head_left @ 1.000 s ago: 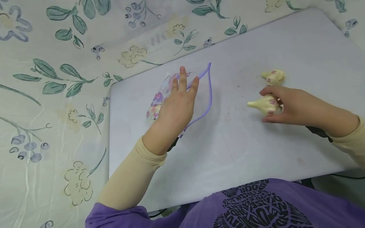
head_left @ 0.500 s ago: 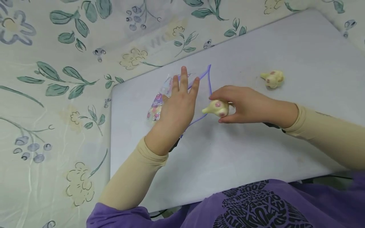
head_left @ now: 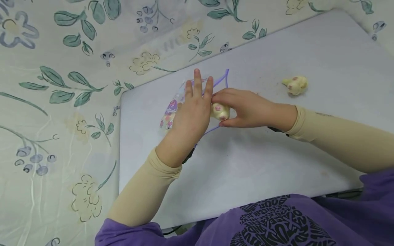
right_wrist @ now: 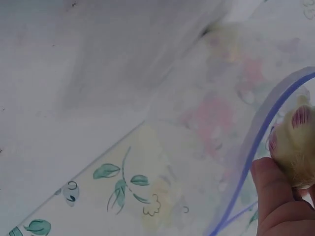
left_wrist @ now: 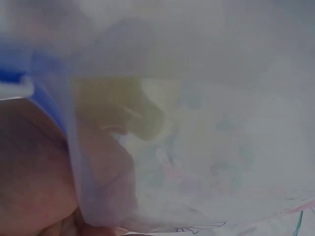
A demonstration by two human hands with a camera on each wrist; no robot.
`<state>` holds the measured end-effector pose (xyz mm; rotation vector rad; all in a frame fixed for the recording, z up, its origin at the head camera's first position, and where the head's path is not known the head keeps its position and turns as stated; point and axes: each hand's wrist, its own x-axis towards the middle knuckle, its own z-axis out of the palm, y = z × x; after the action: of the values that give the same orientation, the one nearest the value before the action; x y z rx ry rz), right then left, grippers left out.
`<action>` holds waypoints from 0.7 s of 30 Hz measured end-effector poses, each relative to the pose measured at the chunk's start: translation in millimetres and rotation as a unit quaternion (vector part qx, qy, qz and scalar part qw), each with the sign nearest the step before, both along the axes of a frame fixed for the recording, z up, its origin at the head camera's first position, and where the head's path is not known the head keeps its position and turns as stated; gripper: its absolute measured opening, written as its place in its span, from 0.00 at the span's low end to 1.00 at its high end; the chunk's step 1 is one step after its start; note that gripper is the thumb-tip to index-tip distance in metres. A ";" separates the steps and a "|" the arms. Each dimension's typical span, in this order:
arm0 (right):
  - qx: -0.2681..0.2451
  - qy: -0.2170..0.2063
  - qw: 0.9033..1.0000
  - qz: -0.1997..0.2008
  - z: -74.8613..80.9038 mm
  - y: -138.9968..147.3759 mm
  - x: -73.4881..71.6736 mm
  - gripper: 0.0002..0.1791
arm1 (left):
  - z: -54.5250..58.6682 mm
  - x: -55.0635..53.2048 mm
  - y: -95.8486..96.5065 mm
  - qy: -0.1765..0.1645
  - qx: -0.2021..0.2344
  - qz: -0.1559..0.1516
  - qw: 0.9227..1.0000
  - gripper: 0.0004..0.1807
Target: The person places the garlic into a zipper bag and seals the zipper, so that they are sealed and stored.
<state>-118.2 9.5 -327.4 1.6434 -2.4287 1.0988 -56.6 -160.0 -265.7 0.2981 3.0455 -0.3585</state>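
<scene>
My left hand holds a clear zip bag with a colourful print and a purple zip edge. Three of its fingers stretch out straight; the fingers gripping the bag are mostly hidden in the head view. The bag's mouth gapes toward the right. My right hand grips a garlic bulb between thumb and fingers at that mouth, stem pointing left. Through the blurred film in the left wrist view, the pale stem shows. In the right wrist view, the bulb is framed by the purple zip edge.
A second garlic bulb lies on the white table, to the right and farther back. Floral cloth lies beyond the table's left and far edges. A purple shirt borders the near edge.
My right hand has carried the garlic bulb leftward from beside the second bulb to the bag's mouth. My left hand has stayed nearly in place with the bag.
</scene>
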 end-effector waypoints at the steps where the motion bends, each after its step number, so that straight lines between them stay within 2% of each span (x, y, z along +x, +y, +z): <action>1: 0.003 0.001 1.000 -0.001 -0.1 -1.6 -1.4 0.33 | -0.1 -0.3 0.2 0.005 0.005 0.000 1.000 0.40; 4: 0.017 0.004 1.000 -0.005 -0.4 -4.9 -5.1 0.33 | -0.5 -0.9 0.8 0.016 0.020 -0.006 1.000 0.39; 9: 0.054 -0.010 0.998 -0.018 1.1 -11.4 -9.1 0.32 | -0.9 -1.0 2.2 0.029 0.019 -0.020 0.999 0.39; 14: 0.116 -0.033 0.992 -0.025 1.3 -26.2 -12.0 0.34 | -0.8 -0.8 3.3 0.038 0.026 -0.025 0.999 0.46; 16: 0.134 -0.017 0.991 -0.012 0.8 -35.2 -12.5 0.33 | -0.6 -0.5 4.2 0.038 0.029 -0.030 0.998 0.49; 18: 0.167 0.028 0.985 0.003 2.8 -46.4 -10.9 0.33 | -0.7 -0.3 5.4 0.038 0.030 -0.035 0.998 0.50; 21: 0.248 0.072 0.966 0.004 19.7 -65.2 -0.6 0.36 | -1.3 -0.3 7.4 0.037 0.033 -0.038 0.998 0.48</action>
<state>-118.8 -55.6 -307.8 1.7673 -2.7452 0.3589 -56.9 -152.6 -267.0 0.4136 3.1296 -0.2788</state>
